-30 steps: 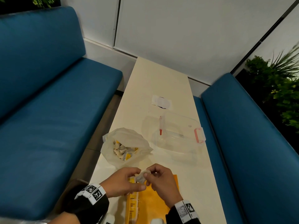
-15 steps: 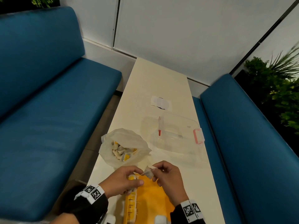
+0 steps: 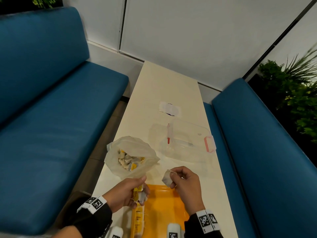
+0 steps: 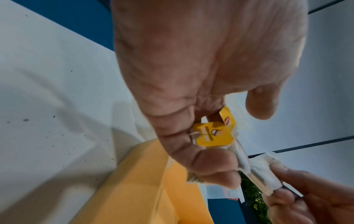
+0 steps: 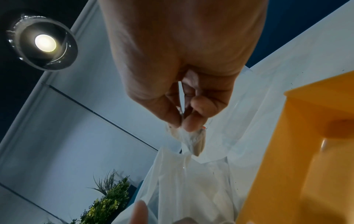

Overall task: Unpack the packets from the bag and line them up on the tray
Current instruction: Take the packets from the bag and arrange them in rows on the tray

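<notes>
A translucent plastic bag (image 3: 131,158) full of tea-bag packets with yellow tags stands open on the table, just beyond the orange tray (image 3: 163,206). My left hand (image 3: 130,193) grips a bunched packet with its yellow tag (image 4: 210,134) over the tray's far-left corner. My right hand (image 3: 178,177) pinches a second white packet (image 3: 167,177) above the tray's far edge; the right wrist view shows that packet (image 5: 191,139) hanging from the fingertips. A row of packets (image 3: 138,222) lies along the tray's left side.
A clear plastic box (image 3: 181,143) with pink latches lies beyond the tray on the right. A white sticker (image 3: 169,109) sits farther up the narrow cream table (image 3: 164,86). Blue benches (image 3: 51,134) flank both sides; a plant (image 3: 298,93) stands at the right.
The two hands were together on one clump of packets; they have pulled apart, the right moving right with one packet, the left staying over the tray's left corner with the other.
</notes>
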The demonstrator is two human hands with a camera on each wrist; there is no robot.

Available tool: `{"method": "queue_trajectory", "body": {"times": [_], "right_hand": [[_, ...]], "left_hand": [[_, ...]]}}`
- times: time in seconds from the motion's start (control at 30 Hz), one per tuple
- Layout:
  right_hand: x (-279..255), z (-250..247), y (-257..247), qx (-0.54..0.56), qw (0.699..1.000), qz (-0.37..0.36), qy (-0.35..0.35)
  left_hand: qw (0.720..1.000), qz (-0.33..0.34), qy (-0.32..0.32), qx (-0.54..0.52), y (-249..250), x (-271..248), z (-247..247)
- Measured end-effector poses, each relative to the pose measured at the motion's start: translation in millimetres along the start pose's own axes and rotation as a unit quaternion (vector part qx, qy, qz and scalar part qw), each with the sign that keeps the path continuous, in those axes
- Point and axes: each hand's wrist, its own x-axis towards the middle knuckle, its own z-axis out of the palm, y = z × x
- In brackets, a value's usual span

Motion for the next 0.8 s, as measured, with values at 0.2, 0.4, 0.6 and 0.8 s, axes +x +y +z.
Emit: {"method": "queue_trajectory", "body": {"times": [0.2, 0.4, 0.6, 0.8], "right_hand": [[3.3, -5.8, 6.8, 0.001, 0.999, 0.022, 0.023], [-2.9, 2.3, 18.9, -0.026, 0.999, 0.035, -0.005], [-13.6, 16.7, 18.1, -0.002, 0.996, 0.052, -0.068], [-19.2, 24.5, 13.1, 0.06, 0.988, 0.074, -0.123]], "left_hand": [[0.999, -0.017, 0.003, -0.037, -2.9, 1.3, -1.6], [0.999, 0.009, 0.04, 0.02, -1.4, 4.1, 4.1], [0.996, 0.032, 0.054, 0.068, -0.1, 5.8, 13.2], [0.987, 0.056, 0.089, 0.125, -0.2, 10.5, 18.1]]}}
